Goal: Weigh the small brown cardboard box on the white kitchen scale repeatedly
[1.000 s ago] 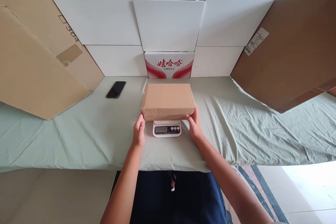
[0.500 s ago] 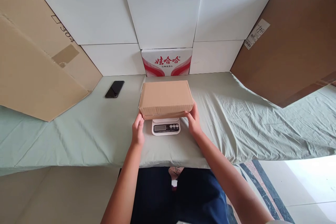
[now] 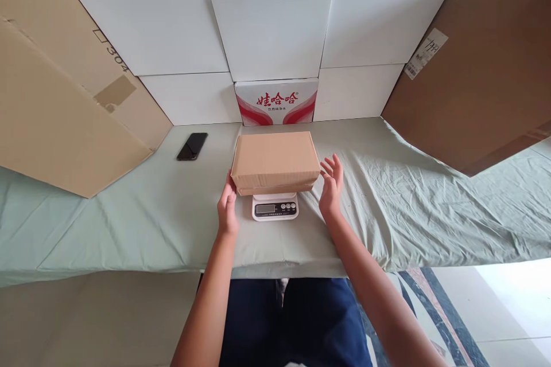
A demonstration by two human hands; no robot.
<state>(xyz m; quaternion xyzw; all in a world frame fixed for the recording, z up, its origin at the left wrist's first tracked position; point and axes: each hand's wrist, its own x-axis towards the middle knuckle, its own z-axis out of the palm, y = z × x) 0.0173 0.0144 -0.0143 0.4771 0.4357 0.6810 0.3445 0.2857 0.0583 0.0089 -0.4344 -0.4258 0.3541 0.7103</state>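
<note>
A closed brown cardboard box (image 3: 275,155) rests on a small white digital kitchen scale (image 3: 275,209), whose display and buttons show at the front while its platform is hidden. Along the box's left front corner lies my left hand (image 3: 227,203), fingers stretched out and partly hidden behind the corner; it appears to touch the side without gripping it. My right hand (image 3: 331,186) is open just off the box's right side, fingers spread and nothing in it. The display's reading is too small to make out.
A black smartphone (image 3: 192,146) lies on the pale green cloth (image 3: 142,200) to the left. White boxes (image 3: 271,34) and a red-and-white printed carton (image 3: 276,103) wall off the back. Large cardboard panels stand at the left (image 3: 64,103) and right (image 3: 482,69). A person's hair shows above the boxes.
My right hand has let go of the box's right side and moved outward, its fingers now spread. My left hand has loosened at the left corner. The box stays on the scale.
</note>
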